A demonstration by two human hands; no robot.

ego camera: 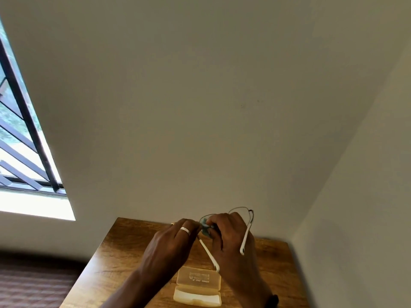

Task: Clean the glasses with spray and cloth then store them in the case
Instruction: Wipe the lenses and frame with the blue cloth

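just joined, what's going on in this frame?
A person is cleaning a pair of glasses held above a wooden table. The left hand pinches the frame beside one lens, and the right hand pinches a small bluish cloth against that lens. The temples are unfolded. The case lies open on the table below the hands, so storing is not yet done.

Wooden table [115, 258], brown grain top: one translucent yellowish glasses case [198, 287] lies on it, open, both halves flat; right of the case, at the table's edge, a dark object [273, 300], cut off, not identifiable.
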